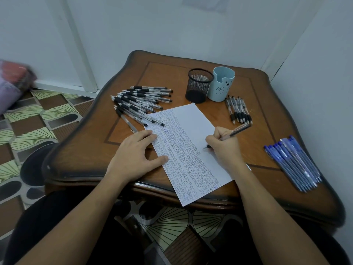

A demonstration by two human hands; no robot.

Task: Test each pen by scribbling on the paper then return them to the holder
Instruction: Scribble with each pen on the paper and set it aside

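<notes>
the right grip (223, 148) is clamped on a pen (239, 130), tip on the paper (193, 121) at the grip's left, barrel slanting away to the far right. the left grip (133, 155) lies flat, pressing the paper's left edge. the mesh holder (198, 85) and blue holder (221, 83) stand beyond the paper, nearer the right grip; the return is likely a forward reach.

A person's right hand (223, 148) grips a pen (237, 131), tip on a paper (191, 159) crowded with scribbles; the left hand (133, 155) lies flat on the sheet's edge.
On the wooden table (91, 150), a black mesh holder (198, 86) and a pale blue bear-faced cup (221, 85) stand side by side at 12 o'clock. A heap of black-grip pens (139, 104) lies at 10 o'clock, a small row of pens (238, 111) at 2 o'clock and blue pens (294, 163) at 4 o'clock.
</notes>
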